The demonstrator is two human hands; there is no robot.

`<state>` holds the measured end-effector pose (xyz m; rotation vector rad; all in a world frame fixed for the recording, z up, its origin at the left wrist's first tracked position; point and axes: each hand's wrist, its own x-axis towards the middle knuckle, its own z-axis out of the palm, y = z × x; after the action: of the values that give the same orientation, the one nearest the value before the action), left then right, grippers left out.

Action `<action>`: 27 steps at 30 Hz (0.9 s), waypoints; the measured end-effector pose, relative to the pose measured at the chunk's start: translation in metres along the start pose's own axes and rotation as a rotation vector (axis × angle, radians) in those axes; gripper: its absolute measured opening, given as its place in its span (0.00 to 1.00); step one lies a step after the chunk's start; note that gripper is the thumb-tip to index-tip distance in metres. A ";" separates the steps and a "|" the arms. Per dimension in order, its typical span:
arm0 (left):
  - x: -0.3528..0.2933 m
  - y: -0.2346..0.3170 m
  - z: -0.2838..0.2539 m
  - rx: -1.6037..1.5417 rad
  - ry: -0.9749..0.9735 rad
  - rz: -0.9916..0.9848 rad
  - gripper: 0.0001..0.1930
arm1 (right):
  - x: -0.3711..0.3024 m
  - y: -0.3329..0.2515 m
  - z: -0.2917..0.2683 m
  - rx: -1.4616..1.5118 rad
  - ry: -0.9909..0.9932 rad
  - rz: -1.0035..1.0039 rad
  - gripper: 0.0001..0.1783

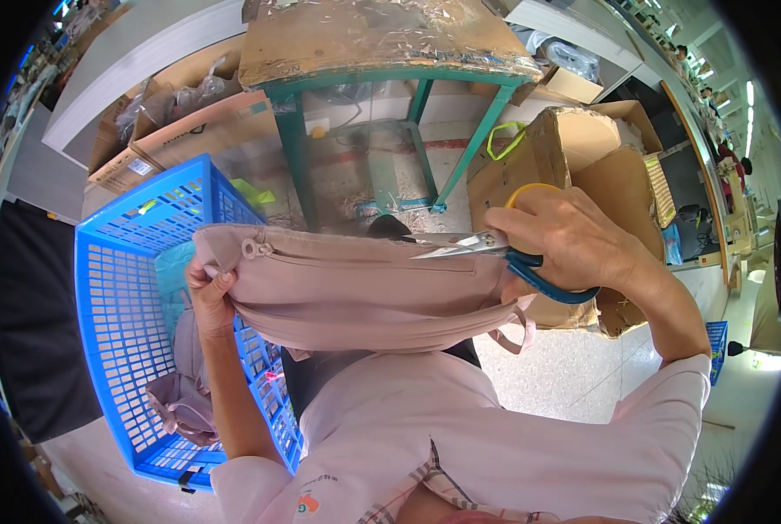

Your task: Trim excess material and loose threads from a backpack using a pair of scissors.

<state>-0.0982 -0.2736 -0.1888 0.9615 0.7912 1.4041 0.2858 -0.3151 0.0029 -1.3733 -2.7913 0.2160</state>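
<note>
Snipping along the top edge of a pink bag

Held level between both hands, the pink bag (355, 293) hangs in front of the person's chest, its zipped top edge facing up. The left hand (209, 295) pinches the bag's left end just below the zip pull. The right hand (574, 237) is closed through the scissors (487, 247), whose blades lie nearly shut on the bag's upper right edge. Just left stands a blue basket (124, 341), holding more pink fabric. Far off, a green-legged workbench (382, 44) and cardboard boxes (583, 166) crowd the floor; bare floor lies near right.
</note>
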 end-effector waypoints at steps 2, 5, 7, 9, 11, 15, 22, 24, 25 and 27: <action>-0.002 0.000 -0.001 -0.019 -0.007 0.017 0.25 | 0.007 -0.002 0.002 0.017 0.012 -0.029 0.29; -0.006 -0.001 -0.004 -0.024 0.013 0.030 0.26 | 0.013 -0.004 0.004 0.055 0.004 -0.052 0.28; -0.009 -0.002 -0.008 -0.020 0.031 0.042 0.26 | 0.015 -0.004 0.007 0.083 -0.023 -0.056 0.27; -0.011 -0.003 -0.011 -0.012 0.044 0.042 0.26 | 0.016 -0.005 0.010 0.064 -0.079 -0.042 0.25; -0.012 -0.006 -0.014 -0.023 0.041 0.058 0.26 | 0.016 -0.004 0.013 0.078 -0.056 -0.080 0.24; -0.013 -0.009 -0.018 -0.035 0.071 0.053 0.26 | 0.018 -0.007 0.017 0.003 0.035 -0.099 0.21; -0.021 -0.013 -0.022 -0.014 0.075 0.118 0.27 | 0.029 -0.020 0.011 0.032 0.043 -0.083 0.24; -0.023 -0.013 -0.022 -0.010 0.128 0.125 0.28 | 0.034 -0.022 0.011 0.061 0.059 -0.097 0.26; -0.024 -0.013 -0.022 -0.015 0.108 0.146 0.28 | 0.036 -0.023 0.011 0.061 0.059 -0.101 0.26; -0.026 -0.012 -0.021 -0.007 0.131 0.158 0.28 | 0.038 -0.023 0.013 0.024 0.000 -0.103 0.25</action>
<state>-0.1132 -0.2972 -0.2117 0.9500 0.8205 1.6195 0.2435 -0.3000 -0.0088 -1.2202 -2.8403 0.2458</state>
